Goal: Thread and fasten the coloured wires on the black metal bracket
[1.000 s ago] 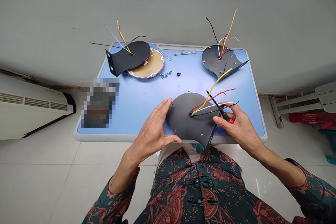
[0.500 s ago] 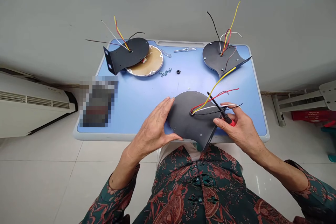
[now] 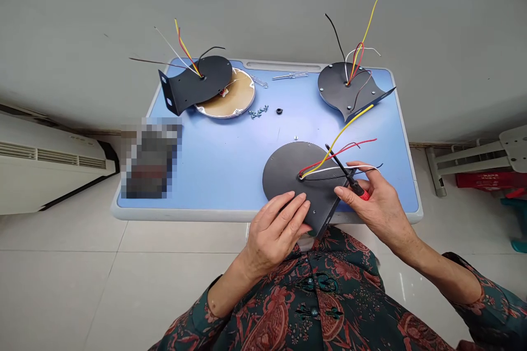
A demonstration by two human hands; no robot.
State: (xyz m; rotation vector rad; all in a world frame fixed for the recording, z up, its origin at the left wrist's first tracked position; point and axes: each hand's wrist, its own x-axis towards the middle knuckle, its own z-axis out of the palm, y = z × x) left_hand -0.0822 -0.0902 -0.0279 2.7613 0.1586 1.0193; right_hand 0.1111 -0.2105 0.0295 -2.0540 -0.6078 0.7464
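A black round metal bracket plate (image 3: 280, 170) with a bent flange lies at the table's front edge. Yellow, red, white and black wires (image 3: 341, 134) come up through its central hole. My left hand (image 3: 278, 230) is closed on its near lower edge, fingers over the top face and the thumb by the rim. In my right hand (image 3: 376, 197) is a screwdriver (image 3: 349, 178) with a red and black handle, its dark shaft slanting over the plate toward the upper left. The right fingers also reach around the flange side. A single screw (image 3: 296, 137) stands just beyond the plate.
On the blue table (image 3: 214, 170), a second black bracket (image 3: 206, 82) overlaps a tan disc (image 3: 242, 96) at back left. Several screws (image 3: 258, 112), a black grommet (image 3: 279, 111) and a clear-handled screwdriver (image 3: 290, 75) lie mid-back. Another wired bracket (image 3: 333, 85) stands back right; a blurred dark object (image 3: 150, 162) lies left.
My left hand has moved from the plate's left rim to its near lower edge, fingers now over the top face. My right hand and the screwdriver are nearly still.
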